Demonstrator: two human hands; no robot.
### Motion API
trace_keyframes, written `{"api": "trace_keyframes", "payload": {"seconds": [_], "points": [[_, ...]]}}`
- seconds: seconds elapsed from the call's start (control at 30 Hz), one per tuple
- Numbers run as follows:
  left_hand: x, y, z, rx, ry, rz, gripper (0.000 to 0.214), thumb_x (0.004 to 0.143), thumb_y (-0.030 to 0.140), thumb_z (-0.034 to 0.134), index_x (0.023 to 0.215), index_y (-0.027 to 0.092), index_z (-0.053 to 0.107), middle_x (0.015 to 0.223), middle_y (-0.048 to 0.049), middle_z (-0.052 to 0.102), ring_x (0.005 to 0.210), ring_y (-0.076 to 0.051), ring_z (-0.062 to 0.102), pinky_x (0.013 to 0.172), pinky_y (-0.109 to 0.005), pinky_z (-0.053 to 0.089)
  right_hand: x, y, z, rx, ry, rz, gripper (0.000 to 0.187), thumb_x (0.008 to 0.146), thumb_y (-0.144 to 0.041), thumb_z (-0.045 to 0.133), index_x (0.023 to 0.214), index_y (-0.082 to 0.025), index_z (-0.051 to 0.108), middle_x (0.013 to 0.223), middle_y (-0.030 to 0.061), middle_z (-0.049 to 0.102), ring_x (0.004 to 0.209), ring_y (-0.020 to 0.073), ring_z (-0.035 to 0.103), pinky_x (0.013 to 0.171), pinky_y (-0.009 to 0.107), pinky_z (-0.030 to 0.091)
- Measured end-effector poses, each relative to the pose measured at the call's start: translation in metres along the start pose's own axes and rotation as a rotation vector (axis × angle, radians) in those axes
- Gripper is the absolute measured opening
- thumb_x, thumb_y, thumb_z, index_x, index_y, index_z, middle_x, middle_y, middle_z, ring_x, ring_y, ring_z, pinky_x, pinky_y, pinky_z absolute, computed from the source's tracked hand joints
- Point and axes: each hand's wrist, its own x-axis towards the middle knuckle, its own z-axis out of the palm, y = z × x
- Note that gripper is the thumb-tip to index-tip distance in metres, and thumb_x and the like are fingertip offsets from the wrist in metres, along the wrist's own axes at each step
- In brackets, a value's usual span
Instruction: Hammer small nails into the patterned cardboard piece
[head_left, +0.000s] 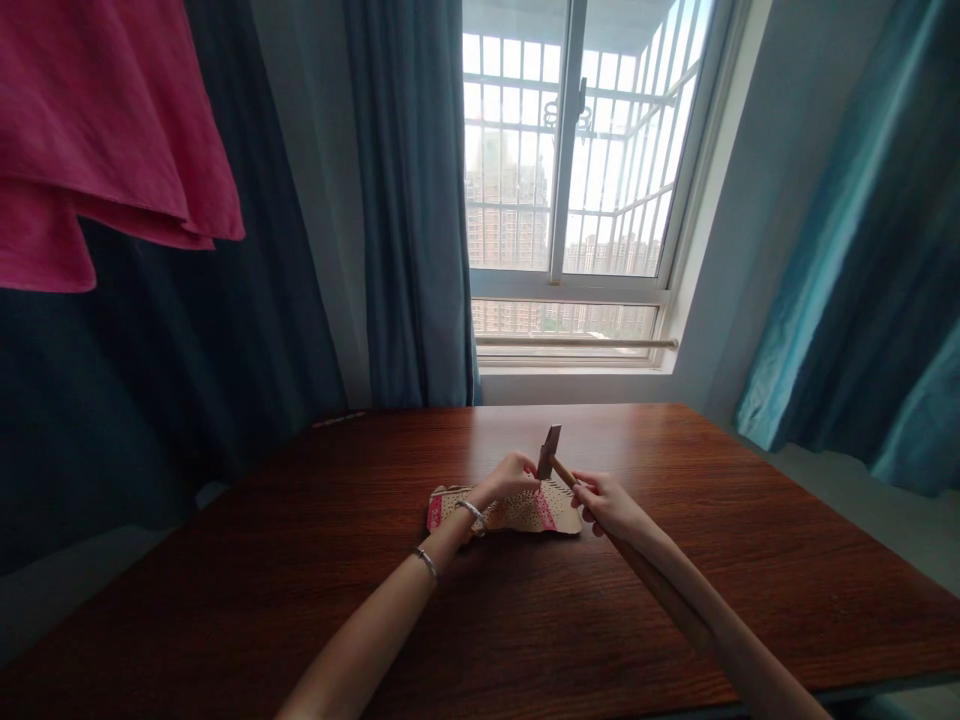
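My right hand [606, 503] is wrapped round the wooden handle of a hammer [550, 452]. The metal head stands over the far right part of a flat brown cardboard piece [521, 515], close to my left fingertips. Many small dark holes or dots and bands of pink print cover the cardboard, which looks bent in places. Above it my left hand [516, 476] is closed in a pinch, wrist bent over the sheet. Whatever sits between those fingers is too small to make out. Two bracelets [472, 512] circle my left wrist and forearm.
The cardboard lies on a dark reddish-brown wooden table [360, 560]. Behind the table is a barred window [559, 278], with blue curtains [420, 200] to its sides. A pink cloth [112, 130] hangs at the upper left. The table's right edge slants toward me.
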Motion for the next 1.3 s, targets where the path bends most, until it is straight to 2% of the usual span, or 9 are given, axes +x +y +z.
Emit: {"api": "trace_keyframes", "payload": {"seconds": [0.13,0.43,0.57,0.73,0.87,0.97,1.13,1.2,1.3], "points": [[0.000,0.001,0.000,-0.009,-0.005,-0.003,0.031,0.083,0.033,0.048,0.106,0.013,0.052,0.108,-0.0054,0.053,0.093,-0.022,0.053,0.078,-0.037,0.047,0.000,0.002,0.002,0.019,0.050,-0.031,0.038,0.077,-0.030,0.040,0.112,-0.018,0.049,0.067,-0.0012,0.047,0.040,0.0043,0.037,0.029,0.015,0.034],[0.002,0.000,0.001,-0.017,0.001,-0.010,0.030,0.083,0.032,0.047,0.106,0.013,0.052,0.108,-0.0056,0.053,0.093,-0.021,0.053,0.078,-0.037,0.047,-0.001,0.000,0.002,0.007,0.064,-0.036,0.037,0.078,-0.030,0.039,0.111,-0.018,0.049,0.066,-0.0014,0.046,0.040,0.0039,0.037,0.029,0.014,0.034],[0.001,0.000,0.001,-0.017,0.008,-0.012,0.031,0.083,0.033,0.048,0.106,0.012,0.052,0.107,-0.0051,0.053,0.093,-0.022,0.053,0.078,-0.037,0.047,0.001,0.002,0.002,-0.006,0.028,-0.013,0.034,0.077,-0.028,0.040,0.107,-0.016,0.052,0.066,-0.0012,0.047,0.040,0.0038,0.038,0.029,0.014,0.034],[-0.001,0.002,0.001,-0.010,0.004,-0.014,0.031,0.083,0.032,0.048,0.107,0.013,0.052,0.108,-0.0059,0.053,0.093,-0.021,0.053,0.078,-0.037,0.047,0.001,0.006,0.005,0.018,0.079,-0.056,0.036,0.078,-0.030,0.038,0.110,-0.018,0.050,0.066,-0.0017,0.046,0.039,0.0034,0.036,0.028,0.014,0.033],[-0.011,0.003,-0.001,-0.002,-0.001,-0.016,0.032,0.083,0.033,0.048,0.106,0.012,0.052,0.108,-0.0056,0.053,0.093,-0.022,0.053,0.078,-0.037,0.047,0.001,0.009,0.007,0.025,0.052,-0.030,0.036,0.077,-0.030,0.039,0.108,-0.018,0.050,0.066,-0.0021,0.045,0.038,0.0032,0.036,0.029,0.014,0.034],[-0.025,0.001,-0.005,0.005,-0.002,-0.021,0.029,0.084,0.032,0.046,0.105,0.014,0.053,0.109,-0.0056,0.053,0.093,-0.021,0.053,0.079,-0.037,0.046,0.000,0.009,0.007,0.033,0.089,-0.057,0.037,0.077,-0.032,0.039,0.110,-0.018,0.049,0.066,-0.0022,0.046,0.038,0.0030,0.035,0.029,0.014,0.034],[-0.050,-0.004,-0.016,0.022,0.003,-0.038,0.028,0.084,0.032,0.046,0.105,0.015,0.053,0.109,-0.0058,0.052,0.093,-0.020,0.053,0.079,-0.036,0.046,-0.002,0.005,0.007,0.014,0.050,-0.043,0.036,0.076,-0.032,0.040,0.107,-0.018,0.052,0.065,-0.0023,0.045,0.038,0.0035,0.036,0.029,0.014,0.033],[-0.055,-0.005,-0.020,0.028,0.003,-0.044,0.025,0.085,0.031,0.043,0.104,0.017,0.054,0.111,-0.0060,0.052,0.093,-0.018,0.053,0.080,-0.035,0.046,-0.002,0.005,0.007,0.017,0.076,-0.061,0.037,0.077,-0.033,0.039,0.108,-0.019,0.051,0.065,-0.0023,0.046,0.038,0.0035,0.035,0.029,0.015,0.033],[-0.055,-0.004,-0.021,0.031,-0.001,-0.041,0.028,0.084,0.032,0.046,0.106,0.015,0.053,0.109,-0.0060,0.052,0.093,-0.020,0.053,0.079,-0.036,0.046,-0.001,0.006,0.008,0.009,0.103,-0.081,0.037,0.077,-0.034,0.038,0.109,-0.020,0.051,0.066,-0.0022,0.046,0.038,0.0037,0.035,0.029,0.016,0.034]]}}
